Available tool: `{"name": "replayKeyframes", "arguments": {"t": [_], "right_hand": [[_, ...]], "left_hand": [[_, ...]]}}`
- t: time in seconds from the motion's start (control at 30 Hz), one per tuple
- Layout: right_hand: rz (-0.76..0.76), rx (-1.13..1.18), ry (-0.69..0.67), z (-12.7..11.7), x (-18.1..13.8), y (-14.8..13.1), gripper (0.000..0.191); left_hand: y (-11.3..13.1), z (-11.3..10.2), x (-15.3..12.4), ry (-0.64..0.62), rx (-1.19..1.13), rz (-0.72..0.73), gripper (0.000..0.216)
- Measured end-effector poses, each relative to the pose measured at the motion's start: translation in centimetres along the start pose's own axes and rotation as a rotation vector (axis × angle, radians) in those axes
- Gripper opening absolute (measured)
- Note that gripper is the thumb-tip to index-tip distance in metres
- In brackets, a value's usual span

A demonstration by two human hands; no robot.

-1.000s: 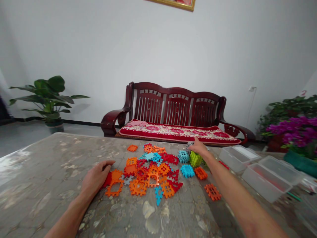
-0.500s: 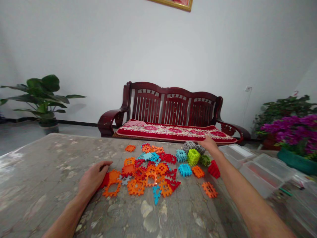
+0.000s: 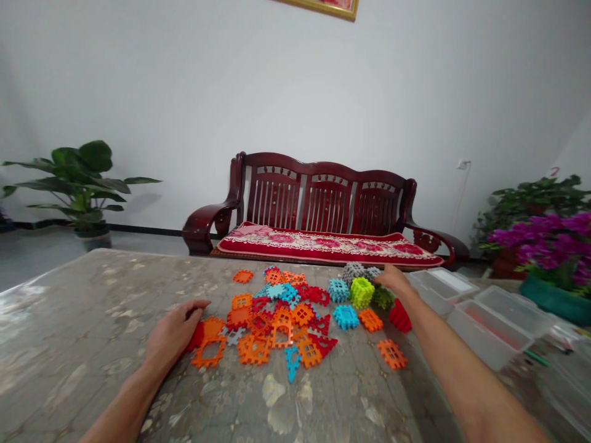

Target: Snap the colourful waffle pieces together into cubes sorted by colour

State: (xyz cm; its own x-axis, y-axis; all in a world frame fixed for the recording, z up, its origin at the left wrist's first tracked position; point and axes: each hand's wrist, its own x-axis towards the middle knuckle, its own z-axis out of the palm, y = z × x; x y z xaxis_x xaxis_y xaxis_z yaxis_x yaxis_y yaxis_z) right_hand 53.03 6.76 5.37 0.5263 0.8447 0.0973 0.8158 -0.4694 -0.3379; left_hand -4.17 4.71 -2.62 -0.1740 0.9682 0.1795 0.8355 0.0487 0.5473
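Observation:
A pile of flat interlocking plastic tiles point(image 3: 277, 323), orange, red and blue, lies on the marbled table point(image 3: 83, 344). My left hand point(image 3: 173, 332) rests palm down at the pile's left edge, fingers curled over a red and an orange tile. My right hand point(image 3: 392, 280) reaches far across to the small assembled cubes at the back right; its fingers touch a dark green cube point(image 3: 382, 298) beside a lime green cube point(image 3: 361, 291) and a grey cube point(image 3: 353, 272). A red block point(image 3: 399, 315) lies just beside my right forearm. Whether the right fingers grip anything is hidden.
Clear plastic boxes point(image 3: 489, 320) stand at the table's right edge, with purple flowers point(image 3: 549, 240) behind them. Loose blue and orange pieces point(image 3: 391, 354) lie near my right arm. A wooden bench with a red cushion point(image 3: 323, 240) stands behind the table, a potted plant point(image 3: 83, 178) at left.
My right hand has swung right from the grey cube and then come down a little onto the dark green cube. My left hand has stayed on the tiles.

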Motion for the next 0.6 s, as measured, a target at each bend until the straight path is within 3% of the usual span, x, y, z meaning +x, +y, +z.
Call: {"name": "replayKeyframes", "arguments": {"t": [0.23, 0.33, 0.43, 0.5, 0.6], "right_hand": [[0.029, -0.062, -0.001, -0.8, -1.0, -0.7, 0.059], [0.009, -0.038, 0.088, -1.4, -2.1, -1.1, 0.060], [-0.136, 0.181, 0.294, -1.2, -4.6, -2.0, 0.054], [-0.292, 0.395, 0.356, -0.2, -7.4, -3.0, 0.049], [-0.494, 0.518, 0.213, 2.4, -12.6, -5.5, 0.040]], "left_hand": [[0.1, 0.0, -0.1, 0.006, -0.020, 0.007, 0.039], [0.4, -0.2, -0.3, 0.001, -0.023, -0.006, 0.039], [0.7, -0.2, -0.5, 0.004, -0.035, -0.012, 0.038], [0.8, -0.1, -0.6, 0.007, -0.040, -0.008, 0.038], [1.1, -0.2, -0.8, -0.002, -0.037, -0.011, 0.038]]}}
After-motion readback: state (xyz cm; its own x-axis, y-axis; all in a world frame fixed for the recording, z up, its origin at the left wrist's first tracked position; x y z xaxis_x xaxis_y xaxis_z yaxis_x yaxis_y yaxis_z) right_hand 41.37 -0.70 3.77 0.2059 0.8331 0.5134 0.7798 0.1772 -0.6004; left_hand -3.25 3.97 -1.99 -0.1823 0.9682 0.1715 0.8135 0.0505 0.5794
